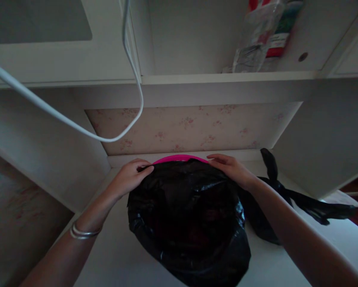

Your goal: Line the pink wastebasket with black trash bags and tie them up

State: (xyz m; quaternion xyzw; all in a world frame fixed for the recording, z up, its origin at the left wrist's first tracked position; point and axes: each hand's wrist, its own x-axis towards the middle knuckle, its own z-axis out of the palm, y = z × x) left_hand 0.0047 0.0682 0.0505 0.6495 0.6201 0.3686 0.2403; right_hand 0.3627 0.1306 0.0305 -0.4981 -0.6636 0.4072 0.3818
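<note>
Black bag [187, 215] lines one pink bin [179, 158] on the counter [116, 255]; left hand [131, 175] and right hand [231, 167] each pinch its edge at the rim (a second, knotted bag [286, 195] lies right). Shelf bottle [256, 40] label unreadable.

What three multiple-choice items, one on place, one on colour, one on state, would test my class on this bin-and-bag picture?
1. Where do both hands rest?
A. on the bag's far edge
B. on the upper shelf
C. on the white cable

2. What colour is the bin rim?
A. green
B. pink
C. yellow

3. How is the second black bag beside the bin?
A. knotted shut
B. spread flat
C. hanging up

Answers:
1 A: left hand and right hand grip the black bag.
2 B: rim shows pink.
3 A: second bag is knotted.
</note>
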